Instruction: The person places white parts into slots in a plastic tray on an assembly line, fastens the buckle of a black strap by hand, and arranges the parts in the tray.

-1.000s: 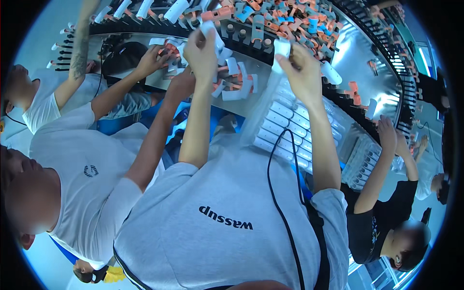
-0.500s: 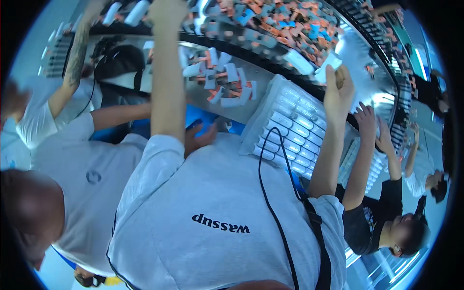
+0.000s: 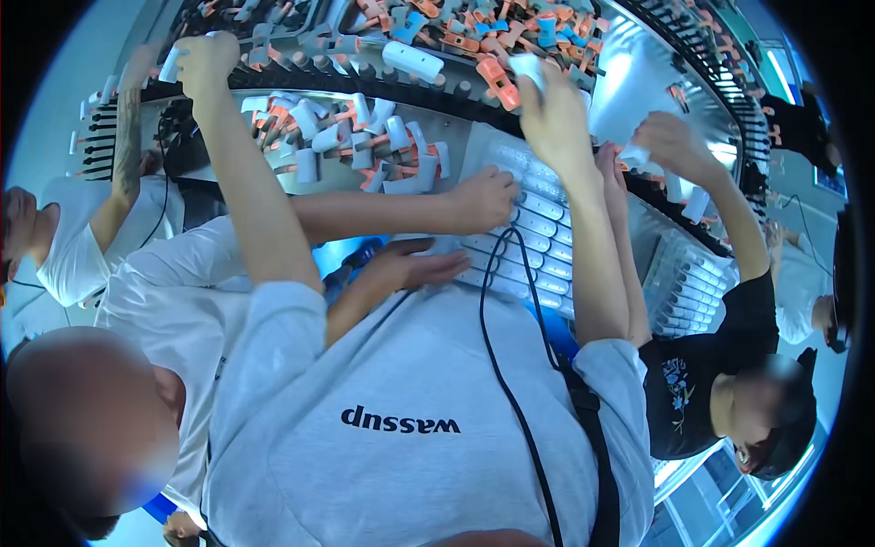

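Observation:
At the upper left, my left hand (image 3: 208, 66) is raised at the row of dark posts, its fingers closed around a white plastic shell (image 3: 170, 65). My right hand (image 3: 554, 114) reaches up at the upper middle and grips another white shell (image 3: 526, 67) between thumb and fingers. Close beside that hand is an orange clip-like part (image 3: 497, 84). A separate white shell (image 3: 412, 61) rests at the post row between my hands. Below my right hand lies a clear tray (image 3: 483, 146) with rows of white shells.
Orange, grey and blue parts (image 3: 547, 35) are heaped beyond the post-lined track (image 3: 365, 77). White-and-orange pieces (image 3: 365, 137) pile up on the near metal ledge. A left co-worker's hand (image 3: 488, 196) reaches over the tray; a right co-worker's hand (image 3: 674, 144) holds a white piece.
My left hand has moved left and slightly down. My right hand has moved left and up with a white shell. The left co-worker's arm now stretches across to the tray.

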Demonstrator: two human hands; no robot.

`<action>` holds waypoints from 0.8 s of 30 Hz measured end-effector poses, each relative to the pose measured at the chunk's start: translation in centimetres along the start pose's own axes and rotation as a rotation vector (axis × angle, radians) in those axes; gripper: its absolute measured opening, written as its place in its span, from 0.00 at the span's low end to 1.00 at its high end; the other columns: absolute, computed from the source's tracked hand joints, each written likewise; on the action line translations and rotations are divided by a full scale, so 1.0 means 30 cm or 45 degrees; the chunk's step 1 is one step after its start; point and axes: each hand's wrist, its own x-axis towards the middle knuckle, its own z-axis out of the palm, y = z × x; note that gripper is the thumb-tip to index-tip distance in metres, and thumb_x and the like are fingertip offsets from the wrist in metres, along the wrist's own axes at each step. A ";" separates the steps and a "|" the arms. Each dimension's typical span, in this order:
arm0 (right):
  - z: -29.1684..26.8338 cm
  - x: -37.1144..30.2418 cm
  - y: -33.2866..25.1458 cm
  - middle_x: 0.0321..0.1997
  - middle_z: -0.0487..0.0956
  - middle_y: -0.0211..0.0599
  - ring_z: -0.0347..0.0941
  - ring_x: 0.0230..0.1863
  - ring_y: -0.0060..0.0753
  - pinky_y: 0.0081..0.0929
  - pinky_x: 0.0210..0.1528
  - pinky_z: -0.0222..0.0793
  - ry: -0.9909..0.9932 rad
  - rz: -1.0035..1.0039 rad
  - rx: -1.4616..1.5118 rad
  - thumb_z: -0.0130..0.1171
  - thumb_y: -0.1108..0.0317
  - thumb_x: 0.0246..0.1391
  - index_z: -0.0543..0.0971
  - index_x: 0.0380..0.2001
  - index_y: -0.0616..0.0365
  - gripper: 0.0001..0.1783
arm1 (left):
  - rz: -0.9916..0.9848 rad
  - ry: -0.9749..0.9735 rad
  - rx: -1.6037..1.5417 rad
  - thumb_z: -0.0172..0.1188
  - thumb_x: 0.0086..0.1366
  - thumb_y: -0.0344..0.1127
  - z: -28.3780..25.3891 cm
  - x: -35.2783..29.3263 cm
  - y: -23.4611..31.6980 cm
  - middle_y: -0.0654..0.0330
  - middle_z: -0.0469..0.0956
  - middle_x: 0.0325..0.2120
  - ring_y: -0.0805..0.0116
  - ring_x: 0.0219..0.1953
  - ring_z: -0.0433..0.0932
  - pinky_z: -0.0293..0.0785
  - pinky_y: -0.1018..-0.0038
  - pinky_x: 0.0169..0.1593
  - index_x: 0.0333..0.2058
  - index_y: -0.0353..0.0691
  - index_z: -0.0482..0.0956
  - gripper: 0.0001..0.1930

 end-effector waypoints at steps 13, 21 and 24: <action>0.266 0.128 -0.219 0.68 0.54 0.81 0.60 0.67 0.74 0.50 0.67 0.61 -0.389 -0.173 0.002 0.51 0.58 0.63 0.41 0.68 0.80 0.46 | 0.462 -0.160 -2.035 0.53 0.65 0.23 -0.503 -0.972 0.408 0.63 0.74 0.37 0.80 0.35 0.70 0.66 0.84 0.38 0.51 0.30 0.73 0.16; -0.322 -0.381 0.352 0.31 0.83 0.41 0.81 0.39 0.43 0.41 0.36 0.75 -0.058 -0.203 -0.251 0.61 0.67 0.53 0.83 0.34 0.55 0.07 | 1.288 -0.629 -1.223 0.61 0.58 0.28 -0.178 -1.439 0.498 0.52 0.79 0.25 0.54 0.28 0.82 0.78 0.62 0.35 0.33 0.38 0.80 0.04; -0.252 -0.663 0.525 0.42 0.81 0.42 0.79 0.42 0.53 0.44 0.43 0.75 -0.235 0.166 -0.323 0.63 0.67 0.55 0.82 0.38 0.54 0.08 | 1.510 -0.655 -0.378 0.62 0.54 0.28 0.118 -1.582 0.426 0.52 0.78 0.38 0.51 0.44 0.79 0.79 0.57 0.44 0.37 0.43 0.83 0.10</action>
